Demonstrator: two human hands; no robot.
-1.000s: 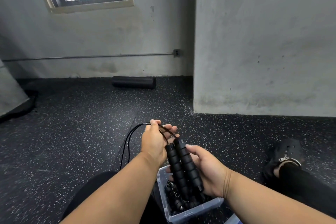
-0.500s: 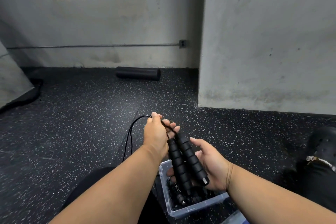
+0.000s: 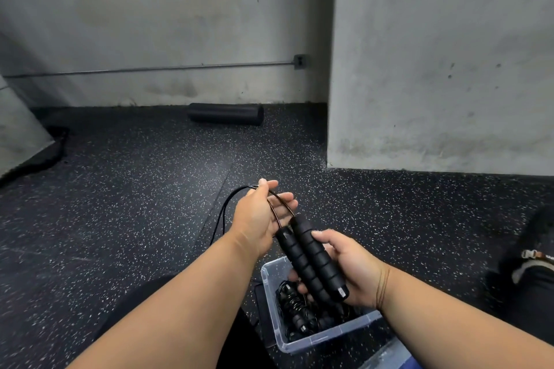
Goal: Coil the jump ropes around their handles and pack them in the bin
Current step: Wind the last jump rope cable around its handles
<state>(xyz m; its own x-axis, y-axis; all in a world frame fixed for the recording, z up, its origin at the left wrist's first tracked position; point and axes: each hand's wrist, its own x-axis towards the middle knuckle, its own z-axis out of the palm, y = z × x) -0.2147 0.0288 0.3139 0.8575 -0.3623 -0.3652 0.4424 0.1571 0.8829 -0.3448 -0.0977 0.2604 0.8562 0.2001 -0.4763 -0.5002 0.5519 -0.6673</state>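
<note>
Right hand (image 3: 350, 272) grips both handles (image 3: 311, 260) side by side, above the bin (image 3: 326, 338). Left hand (image 3: 257, 219) just beyond pinches the cord (image 3: 223, 213), which trails to the floor on its left. I read this as the start of coiling, no wraps on yet. Next: lay cord across the handles, keep tension. Bin already holds coiled ropes (image 3: 296, 311).

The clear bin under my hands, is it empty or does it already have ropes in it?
Not empty. The clear bin already holds black coiled jump ropes, with handles and cord visible through its open top. How full it is cannot be told.
</note>
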